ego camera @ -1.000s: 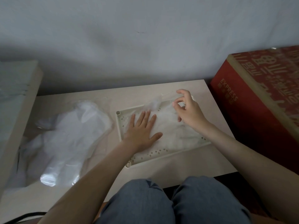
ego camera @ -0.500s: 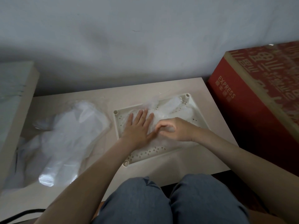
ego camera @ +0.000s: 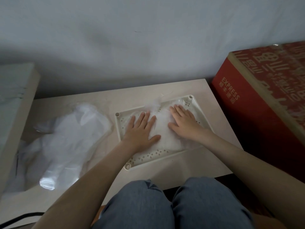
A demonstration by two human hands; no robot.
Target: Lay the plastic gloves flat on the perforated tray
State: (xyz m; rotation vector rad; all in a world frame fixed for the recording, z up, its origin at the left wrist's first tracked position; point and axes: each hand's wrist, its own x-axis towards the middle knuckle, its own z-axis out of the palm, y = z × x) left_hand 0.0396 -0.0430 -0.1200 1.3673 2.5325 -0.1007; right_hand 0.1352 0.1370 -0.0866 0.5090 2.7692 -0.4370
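Note:
A cream perforated tray (ego camera: pixel 149 157) lies on the low table in front of me. Thin clear plastic gloves (ego camera: pixel 162 129) are spread inside it, with a crumpled tip sticking up at the tray's far rim. My left hand (ego camera: pixel 142 129) presses flat on the gloves' left part, fingers straight. On the right part my right hand (ego camera: pixel 183 123) also lies flat, fingers straight and pointing away from me. Both hands hide much of the gloves.
A heap of clear plastic gloves in a bag (ego camera: pixel 69 139) lies on the table's left half. A red cardboard box (ego camera: pixel 264 103) stands to the right of the table. A pale box (ego camera: pixel 14 100) rises at the left. My knees (ego camera: pixel 165 204) sit below the table's front edge.
My right hand moved from pinching the glove at the far rim, down to the middle, then spread flat on the right part. The left hand stayed pressed down.

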